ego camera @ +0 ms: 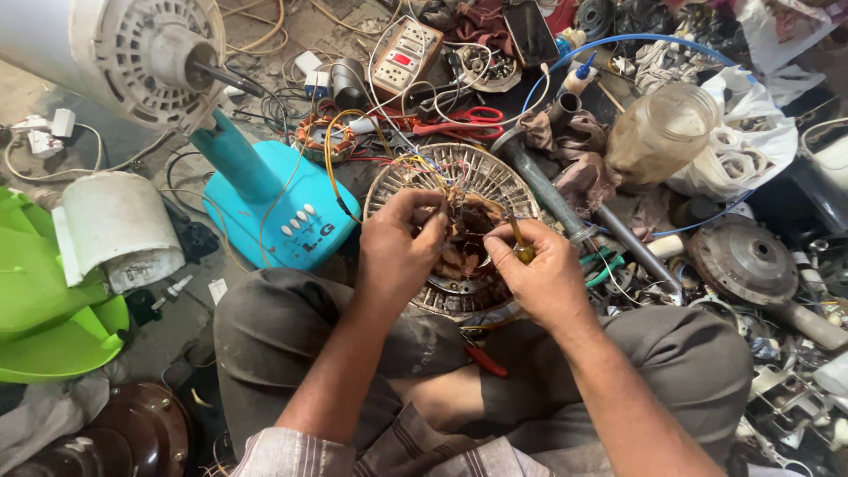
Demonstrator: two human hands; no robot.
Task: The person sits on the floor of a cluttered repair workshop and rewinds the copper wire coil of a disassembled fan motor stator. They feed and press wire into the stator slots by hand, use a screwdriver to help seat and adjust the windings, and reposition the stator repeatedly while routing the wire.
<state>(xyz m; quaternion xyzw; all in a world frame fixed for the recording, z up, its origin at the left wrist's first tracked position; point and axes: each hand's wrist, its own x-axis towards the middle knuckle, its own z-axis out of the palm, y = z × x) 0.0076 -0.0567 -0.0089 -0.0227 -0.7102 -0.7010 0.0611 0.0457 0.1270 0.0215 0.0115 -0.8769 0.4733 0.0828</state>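
Note:
A round grey fan motor housing [495, 181] with copper windings [464, 243] in its middle rests against my knees. My left hand [397, 243] pinches thin coloured wires [433, 168] at the left side of the windings. Closed around a small tool with a yellow handle [521, 243], my right hand [539, 269] keeps its tip at the windings' right side. Red-handled pliers [486, 360] lie on my lap below the housing.
A turquoise fan base [283, 208] and white fan motor head [146, 53] stand at left, green blades [44, 300] beyond. A switch board [405, 55], red scissors [464, 119], glass jar [662, 132], metal pipe [565, 208] and a round rotor [742, 261] crowd the floor.

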